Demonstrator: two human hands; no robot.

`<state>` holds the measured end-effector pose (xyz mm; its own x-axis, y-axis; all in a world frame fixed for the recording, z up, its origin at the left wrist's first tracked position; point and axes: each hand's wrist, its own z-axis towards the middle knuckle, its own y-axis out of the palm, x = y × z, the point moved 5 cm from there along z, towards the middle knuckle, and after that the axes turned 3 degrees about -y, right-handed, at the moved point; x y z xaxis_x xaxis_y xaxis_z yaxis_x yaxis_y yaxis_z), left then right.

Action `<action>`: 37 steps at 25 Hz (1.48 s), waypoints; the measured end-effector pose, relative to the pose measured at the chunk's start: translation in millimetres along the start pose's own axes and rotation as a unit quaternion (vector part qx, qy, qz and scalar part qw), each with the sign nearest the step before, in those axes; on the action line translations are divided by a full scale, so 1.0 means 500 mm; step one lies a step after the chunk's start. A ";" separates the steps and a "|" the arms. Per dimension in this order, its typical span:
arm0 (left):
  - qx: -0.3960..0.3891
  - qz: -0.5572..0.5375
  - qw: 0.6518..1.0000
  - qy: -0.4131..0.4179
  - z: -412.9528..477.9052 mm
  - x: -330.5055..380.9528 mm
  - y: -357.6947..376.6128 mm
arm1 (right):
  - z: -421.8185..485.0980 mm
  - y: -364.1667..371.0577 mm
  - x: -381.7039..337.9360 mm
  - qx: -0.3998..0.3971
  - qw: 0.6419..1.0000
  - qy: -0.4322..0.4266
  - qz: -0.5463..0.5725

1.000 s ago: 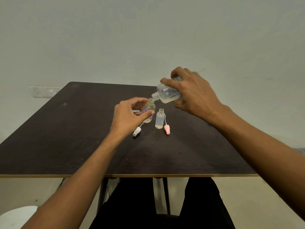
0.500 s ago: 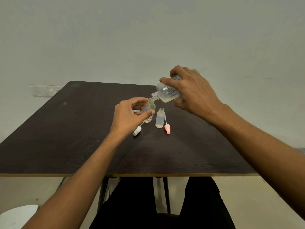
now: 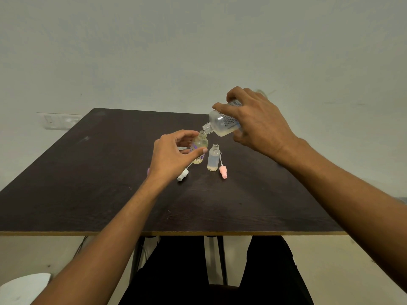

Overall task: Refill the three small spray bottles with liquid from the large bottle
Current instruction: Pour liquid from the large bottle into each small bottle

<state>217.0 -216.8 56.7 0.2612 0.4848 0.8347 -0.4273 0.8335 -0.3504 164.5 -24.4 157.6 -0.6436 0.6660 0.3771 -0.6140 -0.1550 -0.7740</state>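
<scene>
My right hand (image 3: 257, 124) grips the large clear bottle (image 3: 222, 125), tilted with its open neck down-left over the mouth of a small round bottle (image 3: 201, 144). That small bottle has a purple flower print and yellowish liquid; my left hand (image 3: 174, 156) holds it upright on the dark table (image 3: 88, 177). Just right of it stands a second small clear bottle (image 3: 213, 158), uncapped, with a little liquid at its bottom. A white spray cap (image 3: 182, 174) and a pink spray cap (image 3: 222, 171) lie on the table beside them. A third small bottle is mostly hidden behind my left hand.
A small purple piece (image 3: 148, 171) peeks out by my left wrist. The table's front edge (image 3: 176, 233) runs just above my lap. A wall switch plate (image 3: 58, 121) sits at the far left, and a white round object (image 3: 22, 289) is on the floor at the lower left.
Both hands and the bottles hold nearly the same pose; the large bottle stays tipped over the small flower-print bottle.
</scene>
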 end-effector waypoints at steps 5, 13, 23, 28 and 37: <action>-0.002 0.000 1.000 -0.002 0.000 -0.002 0.002 | -0.002 0.002 0.000 -0.002 1.000 0.000 -0.004; 0.000 0.004 1.000 -0.005 -0.002 -0.004 0.002 | -0.004 -0.001 -0.005 0.001 1.000 0.000 -0.001; -0.002 0.008 1.000 -0.009 -0.003 -0.003 0.005 | -0.003 -0.002 -0.004 0.001 1.000 -0.003 -0.003; -0.003 0.006 1.000 -0.010 -0.002 -0.002 0.004 | -0.005 0.002 0.000 -0.002 1.000 0.000 0.003; -0.001 -0.004 1.000 -0.010 -0.002 -0.002 0.001 | -0.015 0.015 0.006 -0.002 0.999 0.013 0.035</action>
<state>217.4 -216.6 55.4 0.2475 0.4736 0.8453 -0.4231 0.8376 -0.3454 161.2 -18.0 149.2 -0.6719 0.6732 0.3088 -0.5666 -0.1988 -0.7996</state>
